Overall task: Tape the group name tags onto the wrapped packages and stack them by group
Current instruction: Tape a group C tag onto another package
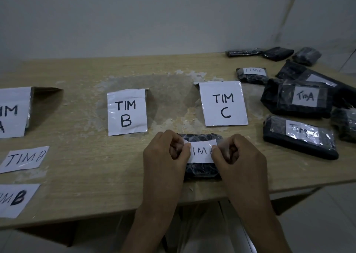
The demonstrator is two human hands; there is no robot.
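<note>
While both hands work at the near edge of the surface (115, 195), the main risk sits right under them. The left hand (165, 152) has its fingers curled and pinches the left end of the paper tag (200, 151). The right hand (238, 156), curled likewise, pinches the right end, where a shiny bit of clear tape (218, 143) shows. The tag lies across a black package (200, 170) that rests flat, close to the surface's front edge. The right thumb hides the last letter, so I cannot tell which group it names.

If the tape goes down wrinkled, or grips only the slick wrapping, the tag may sit crooked or peel off later. A hard press could also nudge the package toward the edge.

To the left lie two loose tags (25, 159), both reading TIM B; a sweeping wrist could scatter them. Behind them stand the propped signs TIM A (11, 112), TIM B (126, 112) and TIM C (223, 103), which look light and easy to knock over.

On the right, the tagged packages (300, 98) lie in a loose heap, not sorted by group. Glare on their tape blurs the lettering, so one could land in the wrong stack. Farthest back, three bare packages (277, 53) show no tags.
</note>
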